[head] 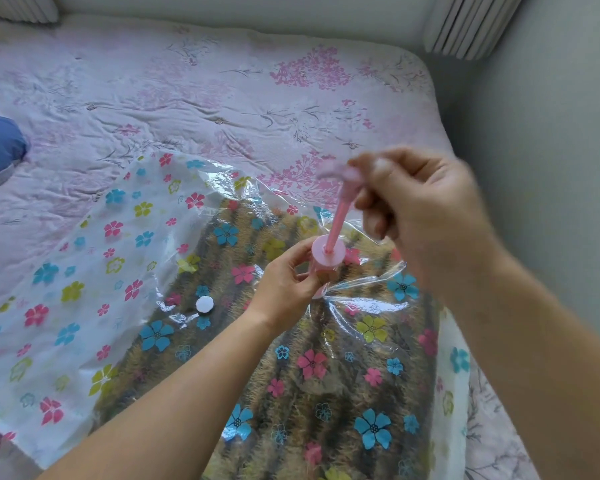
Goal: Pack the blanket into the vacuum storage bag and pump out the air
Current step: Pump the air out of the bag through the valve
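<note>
The vacuum storage bag [84, 271] lies flat on the bed [187, 98], with the brown striped blanket [291, 393] inside. The pink hand pump [328, 252] stands on the bag. The left hand [288, 278] grips the pump cylinder. The right hand [420, 209] grips the T-handle [336, 173], with the rod extended. A round white cap [205, 304] rests on the bag, left of the pump.

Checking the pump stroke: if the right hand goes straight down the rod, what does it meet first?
The right hand would probably meet the pump cylinder at its flat top first, held by the left hand; depth is uncertain.
</note>
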### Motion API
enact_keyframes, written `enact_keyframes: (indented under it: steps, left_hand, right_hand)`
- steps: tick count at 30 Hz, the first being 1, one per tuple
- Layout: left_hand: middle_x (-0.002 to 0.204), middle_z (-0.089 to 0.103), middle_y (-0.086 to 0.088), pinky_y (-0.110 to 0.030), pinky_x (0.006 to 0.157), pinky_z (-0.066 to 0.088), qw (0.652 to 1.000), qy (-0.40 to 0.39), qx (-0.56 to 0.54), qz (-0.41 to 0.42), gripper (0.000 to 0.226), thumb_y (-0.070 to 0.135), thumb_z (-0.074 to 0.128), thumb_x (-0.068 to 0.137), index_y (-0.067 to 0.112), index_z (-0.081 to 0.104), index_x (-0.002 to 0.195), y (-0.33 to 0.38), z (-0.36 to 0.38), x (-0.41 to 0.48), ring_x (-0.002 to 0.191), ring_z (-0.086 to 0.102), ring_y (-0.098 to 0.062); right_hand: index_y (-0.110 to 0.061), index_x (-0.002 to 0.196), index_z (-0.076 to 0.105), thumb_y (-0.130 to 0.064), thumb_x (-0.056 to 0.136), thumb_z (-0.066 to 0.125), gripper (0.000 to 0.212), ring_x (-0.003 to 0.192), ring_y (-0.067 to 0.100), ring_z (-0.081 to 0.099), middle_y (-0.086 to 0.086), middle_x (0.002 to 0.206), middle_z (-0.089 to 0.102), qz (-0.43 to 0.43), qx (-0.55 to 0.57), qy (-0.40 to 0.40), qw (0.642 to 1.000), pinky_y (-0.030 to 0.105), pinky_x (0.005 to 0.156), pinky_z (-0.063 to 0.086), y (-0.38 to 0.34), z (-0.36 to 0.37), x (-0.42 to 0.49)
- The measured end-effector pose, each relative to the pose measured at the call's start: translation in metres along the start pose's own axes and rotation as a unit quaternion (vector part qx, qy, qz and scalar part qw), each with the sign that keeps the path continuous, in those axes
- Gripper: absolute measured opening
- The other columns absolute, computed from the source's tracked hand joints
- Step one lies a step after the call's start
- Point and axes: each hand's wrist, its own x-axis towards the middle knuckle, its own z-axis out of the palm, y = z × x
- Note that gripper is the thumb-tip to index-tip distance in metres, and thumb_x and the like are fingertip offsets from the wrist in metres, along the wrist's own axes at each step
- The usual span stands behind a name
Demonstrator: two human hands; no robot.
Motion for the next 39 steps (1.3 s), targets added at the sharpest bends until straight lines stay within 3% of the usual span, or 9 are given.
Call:
enact_keyframes:
  steps: [4,7,11,17,25,29,34,36,39]
  left_hand:
    - [0.113,0.078,0.009,-0.012,0.083,0.052,1.000,0.011,-0.015,-0.009,0.034,0.012,0.077,0.093,0.016,0.070,0.127,-0.001,-0.003,-0.002,0.098,0.072,0.003]
    - [0.108,0.078,0.011,-0.010,0.080,0.051,1.000,0.011,-0.008,-0.009,0.028,0.012,0.076,0.095,0.015,0.072,0.122,0.000,-0.003,-0.004,0.094,0.071,0.004]
    - [0.117,0.077,0.014,-0.007,0.084,0.050,1.000,0.006,-0.016,0.001,0.039,0.013,0.078,0.093,0.020,0.069,0.130,0.003,-0.002,-0.003,0.103,0.071,0.006]
    - [0.121,0.073,0.024,-0.004,0.088,0.047,1.000,0.000,0.003,0.000,0.045,0.015,0.080,0.091,0.033,0.068,0.130,0.004,-0.002,-0.001,0.113,0.066,0.007]
    - [0.112,0.078,0.008,-0.015,0.087,0.052,1.000,0.004,-0.005,-0.003,0.030,0.016,0.079,0.092,0.021,0.072,0.120,0.002,-0.004,-0.001,0.110,0.071,-0.009]
    - [0.120,0.075,0.014,-0.011,0.087,0.051,1.000,-0.004,-0.012,0.006,0.040,0.015,0.077,0.092,0.027,0.070,0.129,0.006,-0.003,0.000,0.114,0.069,-0.002]
    - [0.127,0.071,0.022,-0.009,0.088,0.051,1.000,-0.006,0.001,0.002,0.047,0.018,0.081,0.090,0.034,0.067,0.132,0.006,-0.003,0.002,0.118,0.065,0.003]
    - [0.126,0.071,0.022,-0.010,0.088,0.052,1.000,-0.007,-0.001,0.002,0.047,0.018,0.081,0.090,0.037,0.067,0.130,0.006,-0.001,0.002,0.117,0.065,0.003]
    - [0.123,0.073,0.018,-0.013,0.088,0.053,1.000,-0.004,-0.015,0.001,0.045,0.015,0.080,0.090,0.035,0.069,0.129,0.008,0.000,0.001,0.115,0.067,-0.001]
  right_hand:
    - [0.002,0.089,0.071,-0.013,0.099,0.062,0.021,0.045,0.012,0.053,0.006,0.064,0.067,0.138,-0.096,0.028,0.985,0.025,0.046,0.043,0.067,0.003,-0.012]
    - [-0.001,0.088,0.073,-0.015,0.100,0.061,0.021,0.046,0.013,0.053,0.006,0.066,0.068,0.171,-0.108,0.032,0.979,0.026,0.048,0.043,0.080,-0.001,-0.013]
    - [-0.006,0.079,0.074,-0.015,0.097,0.065,0.023,0.044,0.011,0.051,0.005,0.064,0.068,0.108,-0.088,0.024,0.990,0.023,0.045,0.043,0.044,0.003,-0.007]
    - [-0.011,0.084,0.078,-0.023,0.091,0.072,0.015,0.041,0.012,0.048,0.004,0.061,0.066,-0.039,0.038,-0.014,0.998,0.021,0.041,0.039,-0.015,-0.001,0.001]
    - [-0.005,0.084,0.072,-0.017,0.100,0.061,0.023,0.047,0.014,0.052,0.005,0.066,0.067,0.172,-0.103,0.038,0.979,0.027,0.048,0.042,0.079,0.000,-0.014]
    - [-0.005,0.079,0.073,-0.015,0.098,0.064,0.023,0.044,0.010,0.052,0.003,0.062,0.068,0.112,-0.087,0.033,0.989,0.022,0.044,0.043,0.048,0.002,-0.008]
    - [-0.006,0.084,0.076,-0.018,0.093,0.069,0.017,0.039,0.013,0.047,0.009,0.063,0.065,-0.028,0.057,0.005,0.998,0.019,0.044,0.038,-0.018,-0.002,0.001]
    - [-0.009,0.084,0.077,-0.019,0.094,0.068,0.016,0.040,0.014,0.047,0.009,0.063,0.064,-0.032,0.065,0.004,0.997,0.020,0.044,0.038,-0.014,-0.004,0.003]
    - [-0.008,0.080,0.074,-0.015,0.097,0.065,0.019,0.042,0.014,0.049,0.005,0.062,0.065,0.043,-0.026,0.028,0.998,0.024,0.041,0.041,0.027,-0.002,-0.001]
